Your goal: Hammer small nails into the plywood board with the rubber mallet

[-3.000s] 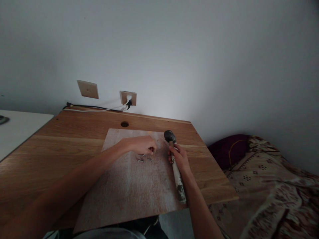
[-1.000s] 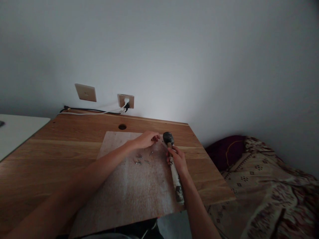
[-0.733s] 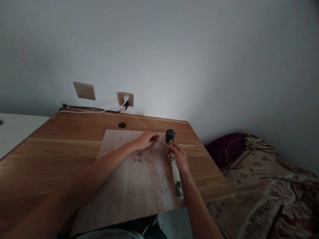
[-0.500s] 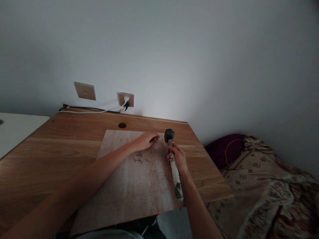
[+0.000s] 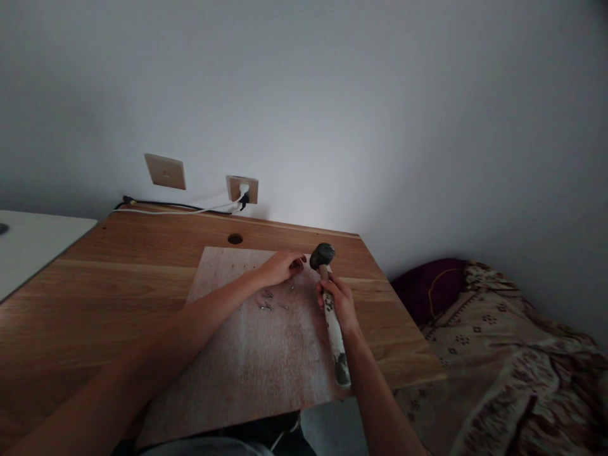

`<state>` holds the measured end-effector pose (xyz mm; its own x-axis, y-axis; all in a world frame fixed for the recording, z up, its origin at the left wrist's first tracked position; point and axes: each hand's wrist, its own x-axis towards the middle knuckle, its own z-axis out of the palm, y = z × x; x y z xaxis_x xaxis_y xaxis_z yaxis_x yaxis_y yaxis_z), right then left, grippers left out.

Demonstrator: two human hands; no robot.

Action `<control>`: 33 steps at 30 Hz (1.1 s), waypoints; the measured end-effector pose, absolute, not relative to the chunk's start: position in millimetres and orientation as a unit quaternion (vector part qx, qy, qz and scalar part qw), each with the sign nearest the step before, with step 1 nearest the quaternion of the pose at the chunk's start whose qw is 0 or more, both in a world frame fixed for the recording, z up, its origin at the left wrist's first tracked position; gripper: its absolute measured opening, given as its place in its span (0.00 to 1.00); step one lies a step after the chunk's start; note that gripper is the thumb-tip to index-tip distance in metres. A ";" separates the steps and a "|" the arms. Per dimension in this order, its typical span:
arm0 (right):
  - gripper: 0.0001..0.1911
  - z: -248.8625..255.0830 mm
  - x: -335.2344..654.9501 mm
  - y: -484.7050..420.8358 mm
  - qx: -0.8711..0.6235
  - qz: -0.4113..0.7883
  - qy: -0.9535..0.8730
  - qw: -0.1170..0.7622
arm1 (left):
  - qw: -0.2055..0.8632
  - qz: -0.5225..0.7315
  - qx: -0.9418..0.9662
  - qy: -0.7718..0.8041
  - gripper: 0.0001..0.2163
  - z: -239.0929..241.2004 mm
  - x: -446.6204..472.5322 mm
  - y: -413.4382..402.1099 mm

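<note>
A pale plywood board (image 5: 256, 354) lies on a wooden desk (image 5: 95, 278). My right hand (image 5: 336, 304) is wrapped round the paint-stained handle of a hammer (image 5: 332, 316), high up near its dark head, which hovers over the board's far right part. My left hand (image 5: 281, 266) rests near the board's far edge with its fingertips pinched together just left of the hammer head; what they pinch is too small to make out. Several small nails (image 5: 270, 301) lie loose on the board between my two hands.
A round cable hole (image 5: 235, 239) sits in the desk behind the board. Two wall plates, one with a white plug (image 5: 244, 189) and cables, are on the wall. A white surface (image 5: 33, 240) adjoins at left. A patterned blanket (image 5: 503, 354) lies to the right.
My left hand left the loose nails and moved to the board's far edge, pinched beside the hammer head. My right hand raised and tilted the hammer head slightly.
</note>
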<state>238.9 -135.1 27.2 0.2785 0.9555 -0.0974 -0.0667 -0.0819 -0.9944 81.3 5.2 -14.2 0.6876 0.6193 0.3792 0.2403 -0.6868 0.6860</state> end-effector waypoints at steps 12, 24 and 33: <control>0.17 29.8 234.2 -140.4 -0.552 0.450 -0.427 0.557 | 0.286 0.308 0.869 0.262 0.15 -17.9 80.6 9.6; 0.12 19.2 237.8 -136.9 -0.568 0.454 -0.458 0.511 | 0.311 0.318 0.861 0.247 0.19 -11.6 79.5 6.4; 0.12 18.2 238.2 -135.3 -0.569 0.443 -0.469 0.510 | 0.309 0.305 0.858 0.273 0.19 -14.2 79.5 8.0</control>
